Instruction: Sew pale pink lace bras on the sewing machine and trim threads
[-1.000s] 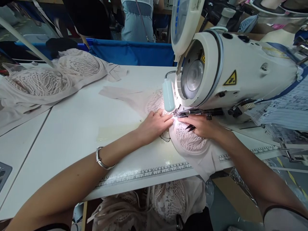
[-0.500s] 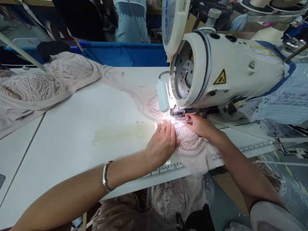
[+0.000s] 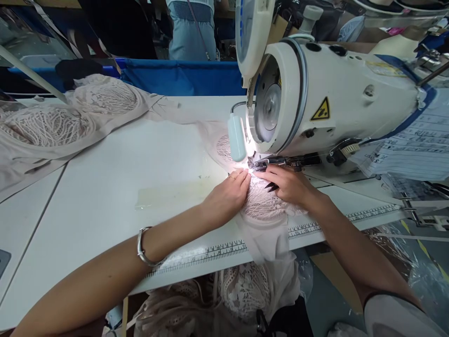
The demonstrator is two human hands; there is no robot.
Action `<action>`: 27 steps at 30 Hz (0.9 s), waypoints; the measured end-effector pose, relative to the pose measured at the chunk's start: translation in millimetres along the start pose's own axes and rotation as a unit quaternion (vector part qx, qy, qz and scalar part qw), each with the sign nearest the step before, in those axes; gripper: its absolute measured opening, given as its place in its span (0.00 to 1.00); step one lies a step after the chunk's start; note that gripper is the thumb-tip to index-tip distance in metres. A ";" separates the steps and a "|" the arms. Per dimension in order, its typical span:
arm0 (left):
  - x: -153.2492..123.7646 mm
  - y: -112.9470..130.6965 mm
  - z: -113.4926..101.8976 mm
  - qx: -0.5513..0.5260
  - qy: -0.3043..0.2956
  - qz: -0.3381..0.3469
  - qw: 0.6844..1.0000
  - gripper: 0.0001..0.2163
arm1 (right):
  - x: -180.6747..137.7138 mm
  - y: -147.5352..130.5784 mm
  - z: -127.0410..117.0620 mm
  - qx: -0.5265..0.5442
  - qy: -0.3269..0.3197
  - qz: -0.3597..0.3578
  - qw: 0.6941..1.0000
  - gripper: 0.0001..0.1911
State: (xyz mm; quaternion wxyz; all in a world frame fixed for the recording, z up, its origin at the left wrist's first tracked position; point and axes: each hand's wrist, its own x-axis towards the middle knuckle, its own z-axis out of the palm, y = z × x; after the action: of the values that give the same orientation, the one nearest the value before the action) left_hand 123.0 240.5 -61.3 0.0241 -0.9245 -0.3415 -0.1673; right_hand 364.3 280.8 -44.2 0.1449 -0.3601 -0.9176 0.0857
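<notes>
A pale pink lace bra (image 3: 263, 206) lies under the needle area of the white sewing machine (image 3: 343, 98), one cup towards me and the other behind the lamp. My left hand (image 3: 228, 194) is closed on the bra's edge just left of the needle, fingers together, thumb hidden. My right hand (image 3: 289, 185) rests on the cup at the right, its index finger stretched towards the needle. Dark pointed blades, which look like thread snips (image 3: 272, 186), stick out from under its curled fingers. The small lamp (image 3: 237, 139) lights the fabric brightly.
More lace bras (image 3: 49, 126) lie joined at the table's left. Others (image 3: 245, 285) hang below the front edge, near my lap. A ruler strip (image 3: 224, 250) runs along that edge. Written papers (image 3: 414, 140) hang at the right. Behind a blue cloth barrier (image 3: 185, 77) is a person (image 3: 191, 32).
The bra has fed away under the needle. My left hand has shifted left and forward; my right index finger now reaches nearer the needle. The disc in the machine's end is now blurred by spinning.
</notes>
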 end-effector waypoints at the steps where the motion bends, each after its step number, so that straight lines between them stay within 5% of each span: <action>1: -0.5 -5.8 -0.5 -0.015 0.001 0.004 1.000 0.21 | 1.0 -1.0 -0.3 0.005 0.002 -0.005 1.000 0.35; 8: 3.0 -42.8 -14.9 -0.073 -0.027 0.034 0.996 0.19 | 4.4 -7.1 -4.9 0.016 0.011 -0.013 1.000 0.33; 13: 14.7 -17.3 -28.7 -0.027 -0.034 -0.006 0.999 0.14 | 4.7 -9.7 -5.1 0.037 0.015 -0.003 0.999 0.32; 18: 12.0 16.1 -23.7 -0.122 -0.013 -0.049 0.991 0.10 | 0.2 -4.0 -4.1 0.075 0.015 0.023 0.997 0.29; 27: 14.7 0.8 -23.9 -0.158 -0.037 -0.019 0.987 0.15 | -1.2 -1.0 -11.7 0.037 0.046 -0.051 0.997 0.17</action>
State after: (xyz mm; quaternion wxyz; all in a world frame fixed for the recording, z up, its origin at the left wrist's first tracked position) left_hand 126.9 245.3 -33.9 -0.1379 -0.9158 -0.3287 -0.1849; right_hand 368.3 279.9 -33.2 0.2038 -0.3111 -0.9234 0.0953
